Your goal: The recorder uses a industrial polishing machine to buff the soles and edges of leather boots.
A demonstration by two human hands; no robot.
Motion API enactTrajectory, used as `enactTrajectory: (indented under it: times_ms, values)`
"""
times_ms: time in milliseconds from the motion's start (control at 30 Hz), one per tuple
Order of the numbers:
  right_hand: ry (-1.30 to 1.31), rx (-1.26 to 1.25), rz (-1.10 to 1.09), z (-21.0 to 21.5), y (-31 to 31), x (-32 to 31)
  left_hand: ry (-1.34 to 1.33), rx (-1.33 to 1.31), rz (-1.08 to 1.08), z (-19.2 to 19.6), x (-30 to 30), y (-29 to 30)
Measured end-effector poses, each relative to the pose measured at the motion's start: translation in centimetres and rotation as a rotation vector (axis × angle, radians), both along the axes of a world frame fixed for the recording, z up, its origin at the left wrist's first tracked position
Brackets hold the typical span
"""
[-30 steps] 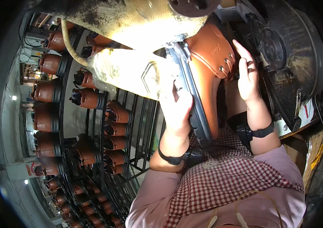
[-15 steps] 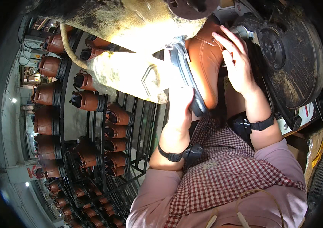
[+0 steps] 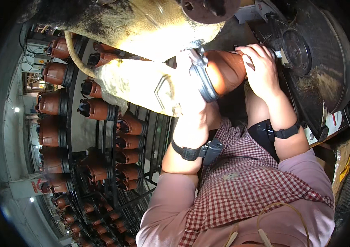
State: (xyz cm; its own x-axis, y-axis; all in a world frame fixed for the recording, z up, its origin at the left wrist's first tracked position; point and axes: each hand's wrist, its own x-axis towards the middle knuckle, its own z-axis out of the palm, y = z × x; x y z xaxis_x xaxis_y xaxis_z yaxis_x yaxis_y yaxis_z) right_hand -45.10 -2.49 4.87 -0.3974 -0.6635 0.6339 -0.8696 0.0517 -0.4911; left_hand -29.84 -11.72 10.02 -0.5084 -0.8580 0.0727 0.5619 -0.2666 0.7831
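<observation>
A brown leather shoe (image 3: 227, 71) with a black ridged sole (image 3: 206, 84) is tilted on its side under the machine's bright light. My left hand (image 3: 192, 99), washed out by the glare, grips the sole side; its fingers are partly lost in the brightness. On the other side, my right hand (image 3: 261, 70) has its fingers curled over the shoe's upper, close to the opening. The sole edge meets a small metal part (image 3: 196, 44) beneath the machine's head (image 3: 154, 29). Glare hides the exact point of contact.
A pale, worn machine arm (image 3: 140, 84) juts out left of my left hand. To the right stands a large dark wheel-like disc (image 3: 319, 61), close to my right hand. Racks at left hold several brown shoes (image 3: 101, 110). A checked apron (image 3: 241, 189) covers my lap.
The shoe has turned, its toe swinging up from pointing toward me. My right hand has shifted slightly down, its fingers going from nearly straight to curled. My left hand still holds the sole side.
</observation>
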Motion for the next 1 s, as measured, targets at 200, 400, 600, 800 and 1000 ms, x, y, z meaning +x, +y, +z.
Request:
enactTrajectory:
  times_ms: [200,400,600,800,1000]
  values:
    - [-0.136,0.252,-0.037,2.1,3.8,2.7,-0.117,-0.005,0.296,4.1,-1.3,2.0]
    - [-0.142,0.31,-0.005,6.6,7.5,5.5,-0.809,-1.212,0.398,4.1,4.4,4.1]
    - [-0.298,0.275,0.213,6.9,7.8,5.3,-1.15,-1.695,0.47,3.2,6.3,3.0]
    - [-0.509,0.211,0.305,7.2,7.7,4.5,-0.223,-0.503,0.103,-4.1,4.8,9.1]
    - [-0.78,0.083,0.347,6.9,7.5,4.4,-0.258,-0.25,-0.054,-2.3,6.8,11.6]
